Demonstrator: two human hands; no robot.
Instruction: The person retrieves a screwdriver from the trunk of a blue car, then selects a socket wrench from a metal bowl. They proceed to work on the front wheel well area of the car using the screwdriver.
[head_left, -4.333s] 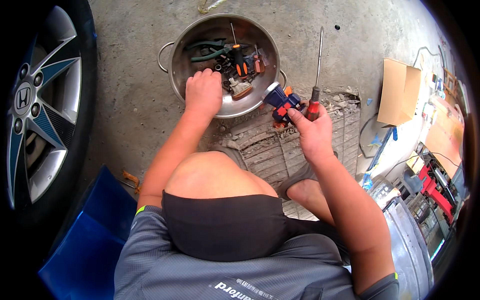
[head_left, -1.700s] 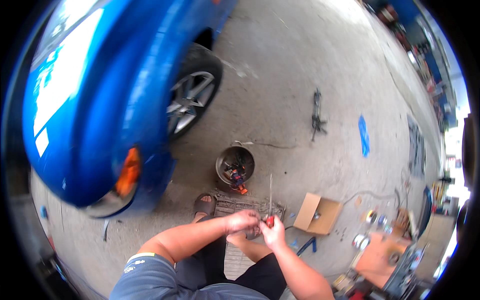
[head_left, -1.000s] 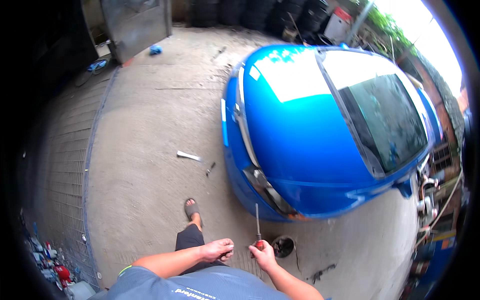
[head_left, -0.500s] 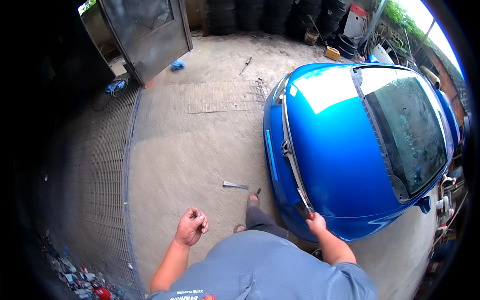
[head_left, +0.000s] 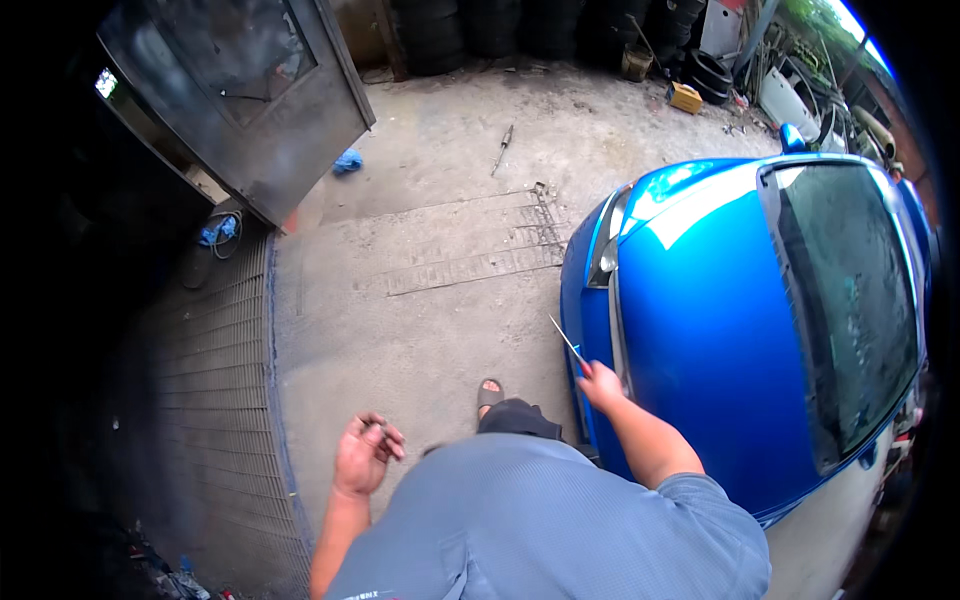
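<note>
Pan out of view, screwdriver (head_left: pixel 585 368) w/ me

Now by blue car (head_left: pixel 710 330), at its front: R hand (head_left: pixel 603 386) grips it; prob. my only tool w/in reach. L hand (head_left: pixel 364 456) half-curled, can't tell if holding sth.

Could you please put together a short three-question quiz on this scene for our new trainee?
1. What does the person's right hand hold?
2. True or false: the left hand is apart from the blue car.
3. What colour is the box on the floor in the background?
A) Green
B) Yellow-orange
C) White

Key:
1. A red-handled screwdriver, its thin shaft pointing forward and to the person's left.
2. True; it is raised on the person's left, while the car stands on the right.
3. B
</note>
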